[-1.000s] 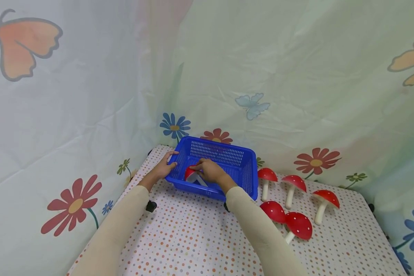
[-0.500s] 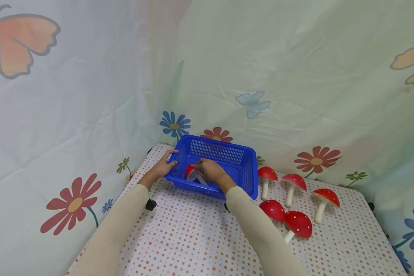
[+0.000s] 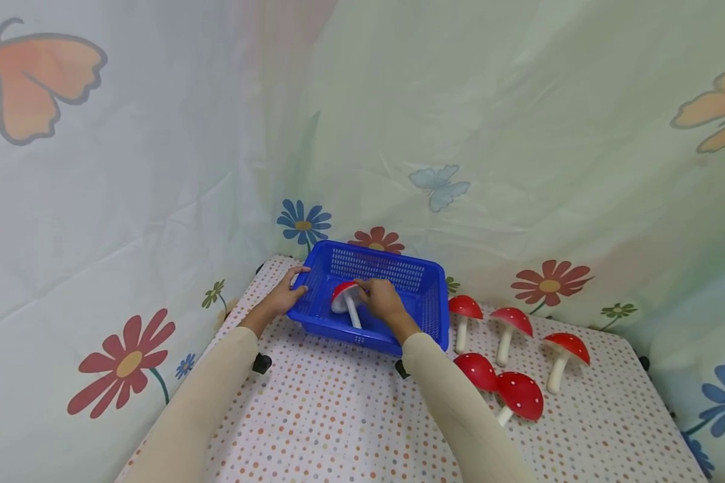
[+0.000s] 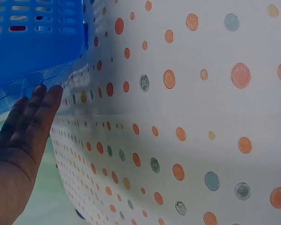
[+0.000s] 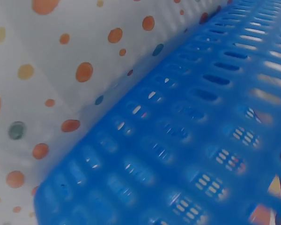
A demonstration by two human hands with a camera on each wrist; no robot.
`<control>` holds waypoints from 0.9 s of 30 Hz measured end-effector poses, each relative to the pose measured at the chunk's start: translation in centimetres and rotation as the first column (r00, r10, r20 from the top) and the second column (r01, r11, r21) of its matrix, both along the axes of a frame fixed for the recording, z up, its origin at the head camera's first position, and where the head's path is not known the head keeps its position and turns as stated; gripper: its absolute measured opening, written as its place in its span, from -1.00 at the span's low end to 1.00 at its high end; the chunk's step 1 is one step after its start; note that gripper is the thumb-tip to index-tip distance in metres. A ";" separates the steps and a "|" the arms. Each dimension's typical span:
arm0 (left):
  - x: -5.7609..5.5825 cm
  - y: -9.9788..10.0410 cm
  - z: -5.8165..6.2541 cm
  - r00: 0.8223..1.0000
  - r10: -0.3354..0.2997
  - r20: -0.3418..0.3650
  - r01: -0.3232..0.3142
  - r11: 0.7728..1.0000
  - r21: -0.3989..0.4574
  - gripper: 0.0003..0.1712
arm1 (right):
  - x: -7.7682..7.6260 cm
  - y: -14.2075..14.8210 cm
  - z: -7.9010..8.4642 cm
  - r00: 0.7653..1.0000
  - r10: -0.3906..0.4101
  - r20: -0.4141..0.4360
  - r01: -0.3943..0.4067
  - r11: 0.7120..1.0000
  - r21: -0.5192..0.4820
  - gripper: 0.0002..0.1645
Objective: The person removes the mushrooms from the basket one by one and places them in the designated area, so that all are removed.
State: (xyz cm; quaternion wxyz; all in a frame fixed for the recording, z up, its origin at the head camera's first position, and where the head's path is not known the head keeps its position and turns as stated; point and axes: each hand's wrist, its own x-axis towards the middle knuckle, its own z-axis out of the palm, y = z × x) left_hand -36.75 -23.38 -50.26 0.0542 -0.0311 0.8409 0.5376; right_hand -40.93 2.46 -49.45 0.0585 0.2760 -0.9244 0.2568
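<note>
Within the blue plastic basket [image 3: 338, 330], a toy mushroom [image 3: 342, 300] with a red cap and white stem leans at a slant, its stem pointing toward the front wall. My right hand [image 3: 383, 299] pinches the edge of its cap between thumb and fingers. At the basket's left end, my left hand [image 3: 282, 297] rests against the rim. The left wrist view has the straight fingers of that left hand [image 4: 25, 126] along the outside of the basket [image 4: 35, 51]. Perforated basket wall [image 5: 131, 154] fills much of the right wrist view and mostly hides the right hand there.
Several more red-capped toy mushrooms [image 3: 521, 394] lie on the dotted tablecloth [image 3: 332, 416] to the right of the basket. A curtain [image 3: 362, 134] printed with flowers and butterflies hangs right behind the table and along its left side.
My right hand has shifted slightly right and turned the mushroom, so its white underside and whole stem now show. The left hand stays at the basket's left rim.
</note>
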 end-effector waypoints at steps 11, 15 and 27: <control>0.2 -0.2 -0.1 1.000 -0.009 -0.011 0.010 0.999 0.042 -0.47 | 1.5 3.8 1.5 0.992 -0.124 0.004 0.115 0.913 -0.392 -0.64; 0.3 0.3 0.0 1.000 -0.019 -0.004 0.020 0.997 0.072 -0.46 | 2.5 6.6 3.4 0.981 -0.192 -0.015 0.153 0.821 -0.550 -0.66; 0.7 -0.1 0.2 1.000 -0.024 0.004 0.024 0.999 0.040 -0.44 | 6.5 15.9 6.5 0.938 -0.342 0.056 0.279 0.648 -0.708 -0.60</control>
